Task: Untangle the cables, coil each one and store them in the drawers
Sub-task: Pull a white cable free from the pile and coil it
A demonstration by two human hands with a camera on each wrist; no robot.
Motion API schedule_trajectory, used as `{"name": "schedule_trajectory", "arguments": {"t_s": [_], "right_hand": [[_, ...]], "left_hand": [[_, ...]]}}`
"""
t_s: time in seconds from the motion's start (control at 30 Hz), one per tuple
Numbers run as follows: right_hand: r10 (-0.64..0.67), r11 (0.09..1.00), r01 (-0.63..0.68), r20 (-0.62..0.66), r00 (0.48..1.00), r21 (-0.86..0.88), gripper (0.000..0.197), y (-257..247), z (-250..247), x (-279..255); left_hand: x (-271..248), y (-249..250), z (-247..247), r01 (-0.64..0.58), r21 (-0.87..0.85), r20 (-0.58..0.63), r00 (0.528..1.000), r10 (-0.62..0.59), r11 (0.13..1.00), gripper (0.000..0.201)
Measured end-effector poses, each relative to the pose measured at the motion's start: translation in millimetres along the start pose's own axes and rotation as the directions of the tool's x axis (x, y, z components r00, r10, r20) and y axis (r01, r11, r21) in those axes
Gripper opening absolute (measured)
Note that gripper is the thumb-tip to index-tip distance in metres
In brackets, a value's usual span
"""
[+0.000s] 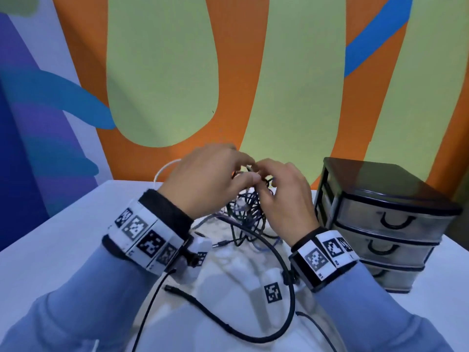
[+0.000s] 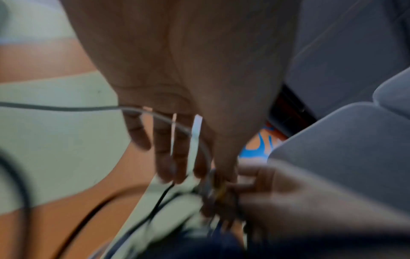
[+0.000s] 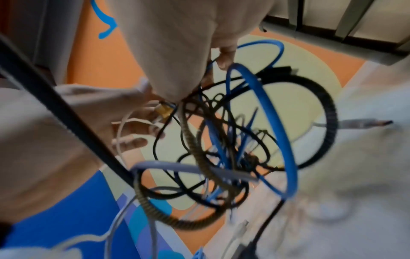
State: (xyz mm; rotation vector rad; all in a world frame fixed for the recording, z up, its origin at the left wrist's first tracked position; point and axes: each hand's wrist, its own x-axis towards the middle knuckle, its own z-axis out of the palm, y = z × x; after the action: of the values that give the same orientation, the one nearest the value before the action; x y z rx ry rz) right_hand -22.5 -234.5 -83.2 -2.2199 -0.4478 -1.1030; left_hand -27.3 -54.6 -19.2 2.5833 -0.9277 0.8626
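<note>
I have both hands up over the table [image 1: 63, 224], meeting at the top of the tangle [image 1: 247, 209], which hangs from my fingers down to the tabletop at about 12 o'clock from me. My left hand [image 1: 203, 179] pinches strands at the top of the knot between thumb and forefinger, the other fingers [image 2: 163, 154] spread loosely; a white cable [image 1: 165, 166] arcs out past it toward 11 o'clock. My right hand [image 1: 284, 196] is curled into the same spot, fingertips on the dark strands just beside the left thumb; it seems to grip them, though the wrist views are blurred.

From the right wrist I see the tangle as blue [image 3: 266, 122], thin black and braided loops wound through one another, with a small yellow connector [image 3: 164, 110] right at the fingers.

A thick black cable [image 1: 286, 262] lies apart from the knot, sweeping in a wide curve at 6 o'clock, one end lying free on the table.

The drawers [image 1: 388, 224] stand at 2 o'clock, just right of my right wrist, all three closed.
</note>
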Motion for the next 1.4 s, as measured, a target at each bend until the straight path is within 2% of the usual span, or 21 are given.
{"name": "schedule_trajectory", "arguments": {"t_s": [0.07,0.13,0.23,0.3,0.37,0.43,0.5,0.57,0.63,0.67,0.73,0.8,0.87,0.93,1.03,1.1,1.13,1.2,1.27,1.33,1.4], "right_hand": [[-0.054,0.999,0.055,-0.122,0.991,0.002,0.028,-1.3,-2.7,2.3],[-0.077,0.997,0.073,-0.145,0.986,-0.034,0.030,-3.3,-3.3,4.1],[-0.135,0.991,0.135,-0.073,0.988,-0.017,0.027,-7.3,-2.4,3.9],[-0.169,0.986,0.169,0.074,0.983,0.007,0.025,-9.2,-0.8,1.2],[-0.095,0.994,0.108,0.324,0.941,-0.022,0.028,-12.3,2.1,-1.3],[0.047,0.995,0.004,0.484,0.874,-0.104,0.030,-10.5,5.1,-1.0],[0.157,0.980,-0.075,0.484,0.861,-0.184,0.030,-6.4,5.9,-1.5],[0.222,0.952,-0.109,0.403,0.888,-0.286,0.031,-5.1,1.6,-2.2],[0.260,0.934,-0.138,0.362,0.895,-0.330,0.036,-2.6,-5.3,-1.8],[0.272,0.940,-0.161,0.378,0.885,-0.299,0.044,-0.9,-8.0,-0.8],[0.255,0.965,-0.199,0.425,0.869,-0.171,0.059,1.2,-12.6,1.4],[0.233,0.972,-0.221,0.429,0.873,-0.079,0.063,0.4,-15.6,4.0],[0.259,0.966,-0.232,0.404,0.877,-0.116,0.058,-5.7,-21.1,4.3],[0.254,0.961,-0.201,0.326,0.911,-0.188,0.057,-10.7,-27.3,3.3],[0.155,0.981,-0.129,0.188,0.970,-0.144,0.061,-13.2,-32.3,5.3],[0.185,0.982,-0.187,0.053,0.981,0.036,0.054,-16.8,-36.3,12.0],[0.232,0.946,-0.235,0.040,0.972,0.224,0.046,-22.7,-38.8,15.5],[0.256,0.732,-0.326,0.202,0.945,0.598,0.030,-40.1,-41.9,21.2],[0.176,0.524,-0.490,0.474,0.863,0.697,0.040,-57.0,-38.8,20.8],[0.116,0.500,-0.598,0.636,0.763,0.626,0.053,-64.0,-34.2,16.9],[0.137,0.547,-0.615,0.664,0.735,0.568,0.054,-60.7,-33.7,15.1]], "left_hand": [[-0.3,-6.0,9.5,0.011,-0.174,-0.065,0.998,-0.023,0.985,0.031],[-1.0,-13.1,15.1,0.048,-0.283,-0.137,0.986,-0.090,0.958,0.021],[-2.8,-21.9,22.6,0.123,-0.301,-0.186,0.965,-0.185,0.946,0.020],[-2.5,-27.6,27.1,0.187,-0.345,-0.247,0.927,-0.281,0.920,0.022],[-1.9,-35.0,23.9,0.246,-0.398,-0.335,0.858,-0.390,0.884,0.023],[-1.2,-47.1,11.7,0.231,-0.491,-0.435,0.771,-0.465,0.840,0.024],[-2.0,-59.6,-2.4,0.141,-0.616,-0.481,0.711,-0.513,0.775,0.024],[-5.2,-68.3,-12.8,0.072,-0.693,-0.521,0.638,-0.567,0.718,0.023],[-10.3,-73.7,-17.3,0.052,-0.702,-0.555,0.585,-0.591,0.710,0.024],[-12.3,-75.2,-18.3,0.047,-0.705,-0.554,0.588,-0.590,0.708,0.024],[-15.3,-78.5,-17.4,0.049,-0.717,-0.518,0.630,-0.579,0.695,0.024],[-17.4,-79.3,-15.6,0.063,-0.709,-0.472,0.697,-0.539,0.702,0.024],[-19.7,-75.5,-16.2,0.045,-0.694,-0.437,0.768,-0.469,0.719,0.026],[-21.2,-70.8,-19.1,0.021,-0.657,-0.429,0.811,-0.397,0.753,0.027],[-24.5,-61.3,-24.7,-0.031,-0.648,-0.380,0.879,-0.288,0.761,0.024],[-25.9,-54.7,-27.8,-0.064,-0.669,-0.334,0.916,-0.223,0.741,0.019],[-25.9,-51.2,-28.0,-0.078,-0.683,-0.311,0.931,-0.192,0.727,0.016],[-25.8,-42.6,-24.1,-0.097,-0.717,-0.255,0.958,-0.131,0.690,0.012],[-26.2,-30.8,-17.0,-0.125,-0.714,-0.201,0.979,-0.031,0.689,0.012],[-26.1,-22.1,-12.8,-0.131,-0.710,-0.152,0.988,0.030,0.692,0.013],[-25.7,-22.5,-13.7,-0.093,-0.739,-0.127,0.992,-0.003,0.668,0.016]]}}
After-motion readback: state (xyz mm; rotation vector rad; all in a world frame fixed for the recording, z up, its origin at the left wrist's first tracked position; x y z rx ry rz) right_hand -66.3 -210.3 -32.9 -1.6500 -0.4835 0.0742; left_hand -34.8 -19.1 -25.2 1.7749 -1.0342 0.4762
